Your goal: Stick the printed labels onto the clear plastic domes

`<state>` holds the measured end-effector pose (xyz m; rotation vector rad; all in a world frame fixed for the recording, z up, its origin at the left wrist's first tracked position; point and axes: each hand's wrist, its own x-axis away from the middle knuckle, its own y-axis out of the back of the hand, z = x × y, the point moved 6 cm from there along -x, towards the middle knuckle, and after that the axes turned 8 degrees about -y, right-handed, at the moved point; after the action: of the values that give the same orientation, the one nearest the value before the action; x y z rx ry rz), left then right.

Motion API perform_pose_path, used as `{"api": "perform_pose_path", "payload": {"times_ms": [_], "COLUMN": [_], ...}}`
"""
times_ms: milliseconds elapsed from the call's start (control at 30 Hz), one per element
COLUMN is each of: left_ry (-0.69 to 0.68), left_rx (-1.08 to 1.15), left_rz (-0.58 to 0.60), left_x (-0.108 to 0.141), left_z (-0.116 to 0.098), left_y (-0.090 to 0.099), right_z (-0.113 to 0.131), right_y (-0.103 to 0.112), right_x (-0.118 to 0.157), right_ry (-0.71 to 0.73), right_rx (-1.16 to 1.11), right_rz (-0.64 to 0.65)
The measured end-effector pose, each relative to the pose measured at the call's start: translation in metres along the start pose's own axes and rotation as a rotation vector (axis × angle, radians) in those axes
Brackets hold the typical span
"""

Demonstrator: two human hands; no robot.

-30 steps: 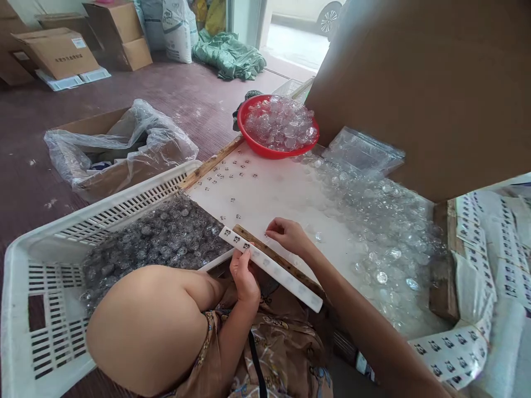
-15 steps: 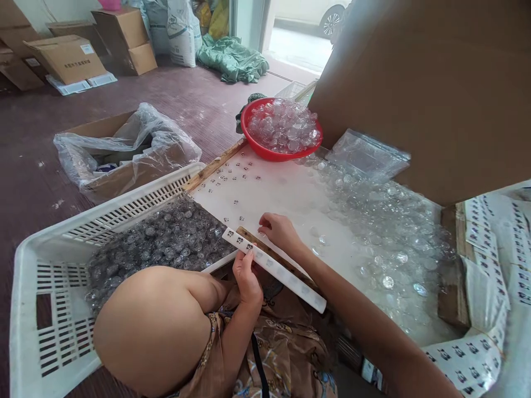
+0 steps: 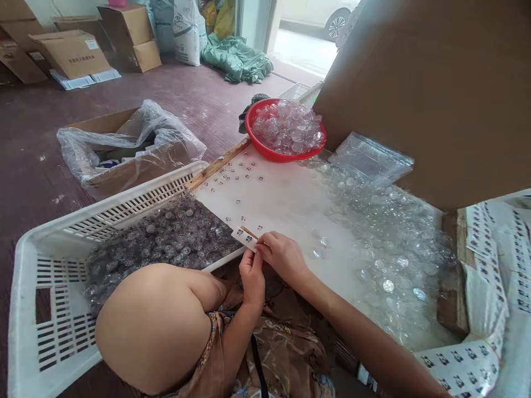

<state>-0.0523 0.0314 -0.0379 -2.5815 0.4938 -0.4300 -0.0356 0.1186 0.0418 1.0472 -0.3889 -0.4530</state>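
A white strip with small black printed figures (image 3: 242, 235) is held near the table's front edge. My left hand (image 3: 252, 276) pinches it from below, thumb on top. Against the strip, beside the left thumb, my right hand (image 3: 282, 254) has its fingers pressed together; what they hold, if anything, is too small to make out. The rest of the strip is hidden behind the right hand and forearm. Small black printed figures (image 3: 238, 202) lie scattered on the white tabletop (image 3: 277, 193). To the left, a white basket (image 3: 25, 309) holds many dark-patterned clear discs (image 3: 166, 237).
A red bowl of clear discs (image 3: 265, 153) stands at the table's back. Loose clear discs (image 3: 388, 286) cover the right side. Printed sheets (image 3: 464, 365) hang at the right edge. A large cardboard panel (image 3: 435, 99) rises behind. A plastic-lined box (image 3: 124, 177) sits on the floor.
My right hand has moved down and onto the strip, next to the left thumb. One more printed figure lies on the tabletop near the strip. The view has shifted slightly.
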Motion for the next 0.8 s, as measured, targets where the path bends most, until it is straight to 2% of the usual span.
{"api": "perform_pose_path", "payload": {"times_ms": [67,167,233,300,367,433,700,800], "left_ry": [-0.009,-0.028,-0.019,-0.001,0.009,0.008,0.007,0.007], "left_rx": [-0.004,0.001,0.003,0.006,0.011,0.004,-0.038,-0.046], "left_rz": [-0.008,0.005,0.018,0.02,0.016,0.009,0.003,0.005], "left_x": [0.001,0.002,0.002,0.002,0.002,0.002,0.002,0.002], "left_z": [-0.001,-0.003,-0.003,-0.001,0.0,0.0,-0.002,-0.002], "left_y": [-0.001,-0.002,-0.002,-0.002,-0.001,0.0,0.0,0.001], "right_z": [0.003,-0.01,-0.038,-0.072,-0.097,-0.109,-0.098,-0.092], "right_y": [0.0,0.012,0.024,0.033,0.034,0.031,0.013,0.008], "right_x": [0.003,-0.007,-0.024,-0.041,-0.054,-0.062,-0.074,-0.076], "right_ry": [0.057,0.113,0.01,-0.171,-0.283,-0.313,-0.291,-0.279], "right_rx": [-0.033,-0.294,-0.461,-0.497,-0.475,-0.448,-0.263,-0.139], "right_rz": [-0.051,-0.135,-0.202,-0.238,-0.192,-0.131,-0.048,-0.061]}}
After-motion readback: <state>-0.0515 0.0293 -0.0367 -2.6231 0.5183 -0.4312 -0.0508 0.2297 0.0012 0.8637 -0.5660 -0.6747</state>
